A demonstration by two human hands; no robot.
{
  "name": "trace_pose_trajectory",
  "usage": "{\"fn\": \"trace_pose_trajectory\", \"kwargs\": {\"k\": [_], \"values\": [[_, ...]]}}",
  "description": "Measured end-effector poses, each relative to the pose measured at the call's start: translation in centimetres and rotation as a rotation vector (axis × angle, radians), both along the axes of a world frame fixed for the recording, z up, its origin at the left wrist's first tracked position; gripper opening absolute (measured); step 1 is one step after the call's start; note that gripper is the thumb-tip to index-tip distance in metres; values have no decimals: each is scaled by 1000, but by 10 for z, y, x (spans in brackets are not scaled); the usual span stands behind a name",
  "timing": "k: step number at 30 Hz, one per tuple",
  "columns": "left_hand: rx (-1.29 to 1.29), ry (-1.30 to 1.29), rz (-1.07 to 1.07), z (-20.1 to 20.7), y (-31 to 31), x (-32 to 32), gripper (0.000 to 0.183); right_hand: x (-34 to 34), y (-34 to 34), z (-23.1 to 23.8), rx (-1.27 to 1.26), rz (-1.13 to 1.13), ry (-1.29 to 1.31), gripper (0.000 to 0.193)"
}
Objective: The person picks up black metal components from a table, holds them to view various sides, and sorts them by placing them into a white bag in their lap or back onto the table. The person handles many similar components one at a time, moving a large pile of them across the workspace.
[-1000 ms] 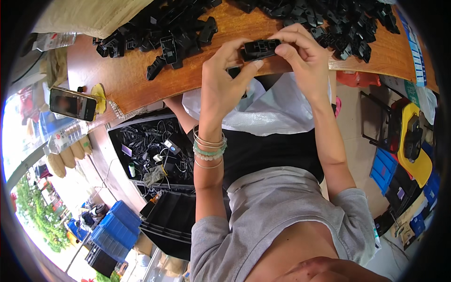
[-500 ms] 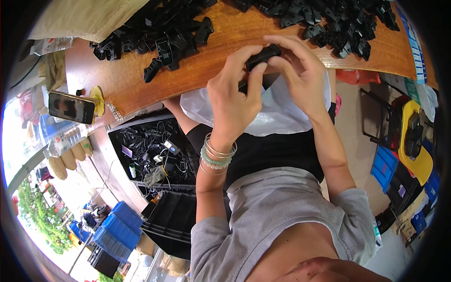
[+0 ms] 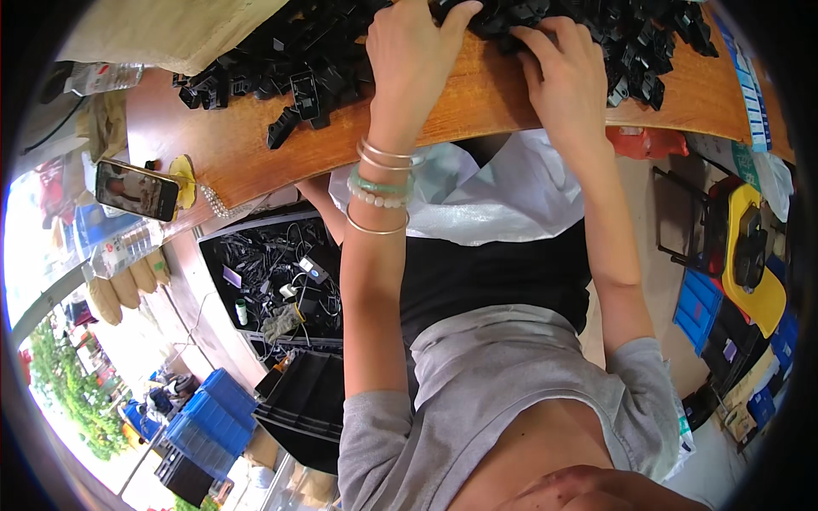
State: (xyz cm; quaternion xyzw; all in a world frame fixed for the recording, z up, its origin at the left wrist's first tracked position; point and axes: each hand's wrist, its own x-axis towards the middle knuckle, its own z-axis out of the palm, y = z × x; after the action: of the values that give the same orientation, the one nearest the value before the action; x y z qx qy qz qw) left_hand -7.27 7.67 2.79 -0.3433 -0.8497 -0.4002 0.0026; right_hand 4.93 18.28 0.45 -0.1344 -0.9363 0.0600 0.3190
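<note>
My left hand (image 3: 411,64) reaches to the table's far side, beside the left heap of small black plastic parts (image 3: 319,77). Its thumb stretches out to the right against the dark parts; the other fingertips pass out of the top of the view. At the near edge of the right heap of black plastic parts (image 3: 635,51), my right hand (image 3: 569,77) has its fingers bent and spread, fingertips touching parts there. Its thumb stands apart from the index finger, and no part shows between them.
A phone (image 3: 135,189) leans by a yellow object (image 3: 181,180) at the left of the wooden table (image 3: 247,162). A white plastic sheet (image 3: 477,204) covers my lap. On the left below is a black bin (image 3: 256,255) of cables; to the right stands a yellow chair (image 3: 750,272).
Both hands have moved forward from above the table's near edge to the heaps. The small black plastic part they held together is no longer seen between them.
</note>
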Motion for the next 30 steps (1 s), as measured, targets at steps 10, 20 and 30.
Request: {"fn": "trace_pose_trajectory", "kwargs": {"k": [10, 20, 30], "values": [[119, -207, 11, -34, -44, 23, 18, -7, -5, -8, -151, 296, -14, 22], [476, -731, -157, -22, -61, 45, 37, 0, -20, -4, -1166, 374, 184, 16], [579, -707, -161, -12, -59, 54, 27, -1, -43, -12, -1210, 411, 318, 21]]}}
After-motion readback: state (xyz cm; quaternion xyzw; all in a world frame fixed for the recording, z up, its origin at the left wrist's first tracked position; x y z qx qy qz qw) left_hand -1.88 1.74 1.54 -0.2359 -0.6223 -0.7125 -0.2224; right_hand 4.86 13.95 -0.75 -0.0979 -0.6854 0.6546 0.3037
